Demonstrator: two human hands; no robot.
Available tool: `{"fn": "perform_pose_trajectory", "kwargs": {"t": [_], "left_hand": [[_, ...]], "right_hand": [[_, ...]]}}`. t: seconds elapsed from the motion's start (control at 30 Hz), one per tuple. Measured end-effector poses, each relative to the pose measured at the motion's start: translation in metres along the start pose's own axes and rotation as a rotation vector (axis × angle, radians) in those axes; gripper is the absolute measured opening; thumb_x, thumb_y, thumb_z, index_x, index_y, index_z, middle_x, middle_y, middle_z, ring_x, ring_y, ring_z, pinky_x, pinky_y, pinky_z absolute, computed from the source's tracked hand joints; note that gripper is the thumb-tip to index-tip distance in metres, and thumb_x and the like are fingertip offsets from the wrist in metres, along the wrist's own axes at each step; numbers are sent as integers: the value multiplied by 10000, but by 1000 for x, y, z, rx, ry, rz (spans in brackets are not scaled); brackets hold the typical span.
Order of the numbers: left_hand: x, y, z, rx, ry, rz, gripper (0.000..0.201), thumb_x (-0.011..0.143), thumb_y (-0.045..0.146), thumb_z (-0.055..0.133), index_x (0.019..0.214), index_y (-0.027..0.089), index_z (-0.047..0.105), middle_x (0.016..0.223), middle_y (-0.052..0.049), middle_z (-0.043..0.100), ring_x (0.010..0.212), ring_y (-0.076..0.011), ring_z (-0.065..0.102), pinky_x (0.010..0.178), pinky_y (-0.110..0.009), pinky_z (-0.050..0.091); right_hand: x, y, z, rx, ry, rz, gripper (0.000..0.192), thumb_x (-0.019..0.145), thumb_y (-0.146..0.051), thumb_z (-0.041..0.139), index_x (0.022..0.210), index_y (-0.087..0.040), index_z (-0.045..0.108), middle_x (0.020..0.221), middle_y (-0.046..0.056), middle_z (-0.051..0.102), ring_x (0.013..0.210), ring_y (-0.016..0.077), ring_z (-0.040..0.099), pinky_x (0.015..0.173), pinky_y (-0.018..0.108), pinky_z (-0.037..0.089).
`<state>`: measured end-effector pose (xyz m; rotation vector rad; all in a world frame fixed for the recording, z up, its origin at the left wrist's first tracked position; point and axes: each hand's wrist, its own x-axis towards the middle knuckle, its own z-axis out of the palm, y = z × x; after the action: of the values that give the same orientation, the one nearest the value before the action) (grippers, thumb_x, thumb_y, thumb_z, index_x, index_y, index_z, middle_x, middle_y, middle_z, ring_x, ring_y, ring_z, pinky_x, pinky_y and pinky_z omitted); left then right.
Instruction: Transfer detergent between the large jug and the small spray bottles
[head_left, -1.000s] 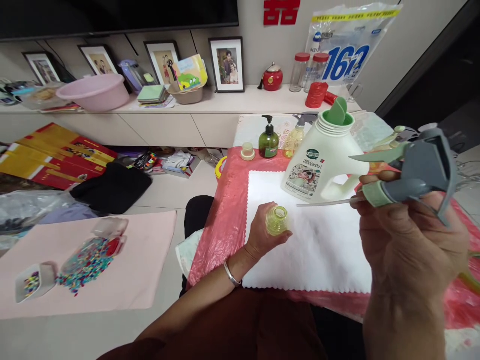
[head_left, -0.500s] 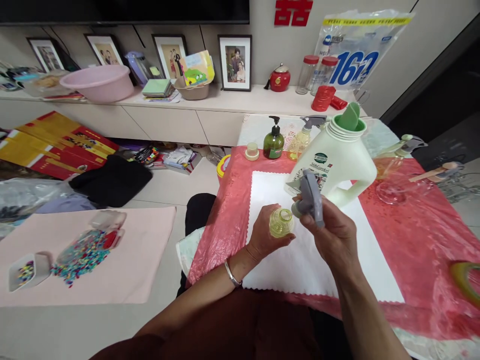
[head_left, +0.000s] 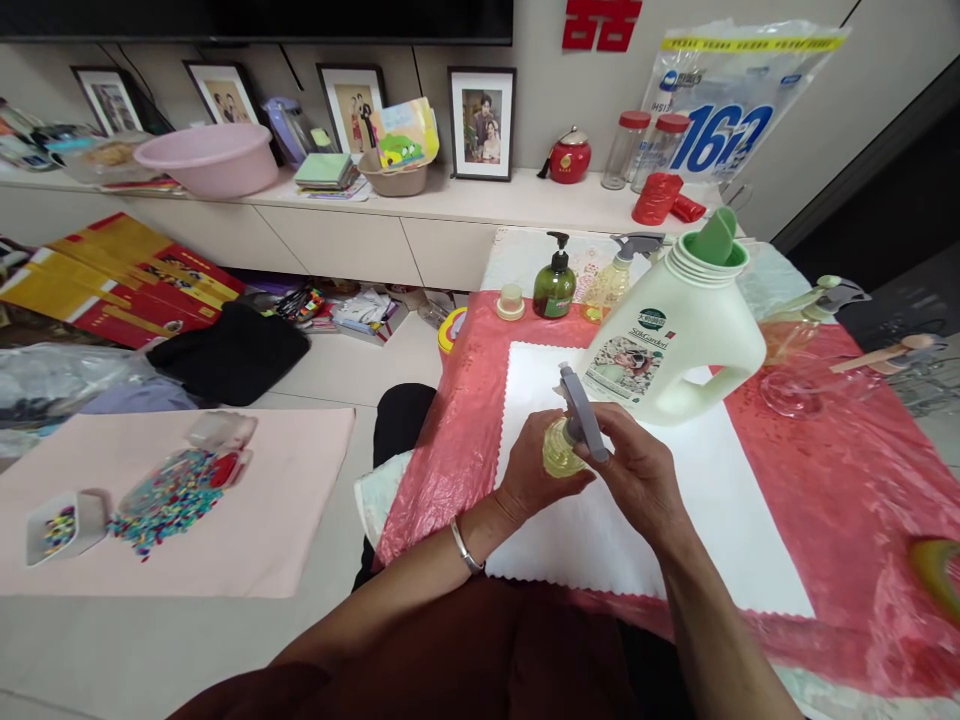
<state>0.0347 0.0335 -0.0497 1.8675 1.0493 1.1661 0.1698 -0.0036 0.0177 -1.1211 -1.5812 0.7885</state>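
Note:
My left hand [head_left: 534,458] wraps round a small yellowish clear bottle [head_left: 561,455], held upright over a white scallop-edged mat [head_left: 540,545]. Fingers of my right hand [head_left: 637,462] grip a grey trigger spray head [head_left: 583,412], which sits at the bottle's mouth. Whether its threads have caught cannot be seen. Just beyond my hands stands a large pale green jug [head_left: 679,330] with a handle and a printed label; its mouth is open and a green spout [head_left: 716,238] rises from it. A pale cap [head_left: 511,302] lies at the table's far left.
Behind the mat stand a green pump bottle [head_left: 555,285] and another spray bottle [head_left: 609,285]. At the right are a further spray bottle [head_left: 799,320], a clear dish [head_left: 791,390] and a roll of tape [head_left: 937,570]. Red plastic [head_left: 847,520] covers the table.
My right hand has brought the grey spray head left and down onto the bottle's mouth, which was uncovered before. The left hand keeps its hold. The view has shifted slightly.

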Motion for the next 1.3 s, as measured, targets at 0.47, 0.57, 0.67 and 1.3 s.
{"fn": "perform_pose_trajectory", "kwargs": {"t": [0.47, 0.57, 0.67, 1.3], "left_hand": [[4, 9, -5, -12, -26, -32, 490, 683, 395, 828, 1121, 273, 644, 1027, -46, 713, 966, -292, 689, 914, -472, 586], [1, 5, -4, -26, -11, -17, 486, 668, 367, 830, 1102, 270, 635, 1020, -39, 705, 971, -290, 686, 910, -470, 585], [0, 3, -4, -38, -25, -2, 354, 695, 391, 802, 975, 262, 628, 925, -22, 684, 907, -276, 682, 863, -460, 590], [-1, -3, -3, -37, -19, 42, 480, 681, 354, 823, 1108, 217, 649, 1030, -54, 713, 972, -280, 691, 898, -443, 580]], "right_hand": [[-12, 12, 16, 17, 152, 79, 220, 962, -251, 635, 1180, -264, 662, 1160, 29, 643, 1044, 195, 622, 950, 345, 504], [-12, 16, 21, 22, 198, 33, 226, 957, -281, 639, 1180, -252, 627, 1145, 41, 629, 1048, 203, 609, 967, 372, 500], [-9, 16, 26, 10, 221, -1, 224, 961, -317, 639, 1168, -235, 621, 1152, 61, 608, 1090, 219, 583, 976, 385, 488], [-13, 24, 34, 126, 276, 10, 241, 944, -307, 720, 1168, -241, 660, 1141, 44, 634, 1096, 221, 604, 997, 379, 494]]}}
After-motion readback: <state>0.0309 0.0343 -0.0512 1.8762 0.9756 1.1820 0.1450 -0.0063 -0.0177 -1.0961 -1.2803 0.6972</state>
